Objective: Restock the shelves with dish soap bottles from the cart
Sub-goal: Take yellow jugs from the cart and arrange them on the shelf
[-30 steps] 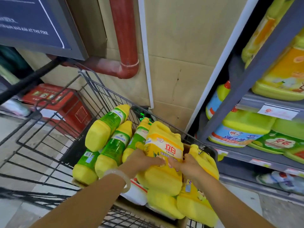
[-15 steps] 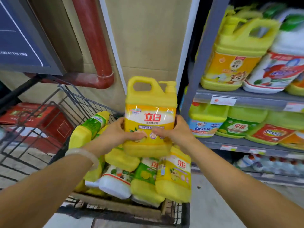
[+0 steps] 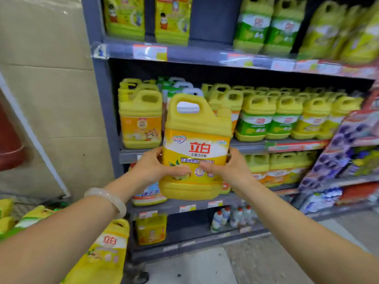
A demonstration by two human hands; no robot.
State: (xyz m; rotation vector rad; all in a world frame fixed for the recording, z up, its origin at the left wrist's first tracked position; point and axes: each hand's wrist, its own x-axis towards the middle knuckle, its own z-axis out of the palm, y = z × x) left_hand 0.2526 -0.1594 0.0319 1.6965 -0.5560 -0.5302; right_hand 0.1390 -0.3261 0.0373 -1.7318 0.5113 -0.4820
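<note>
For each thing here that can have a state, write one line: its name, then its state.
yellow jug: upright, held in the air before the shelves, cap on.
left hand: grips the jug's left side.
right hand: grips the jug's right side.
middle shelf: stocked with upright jugs.
jug at lower left: lying tilted.

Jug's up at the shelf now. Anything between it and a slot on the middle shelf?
Behind the jug a white-handled bottle fills that spot, and yellow jugs line the front; no free slot shows.
</note>
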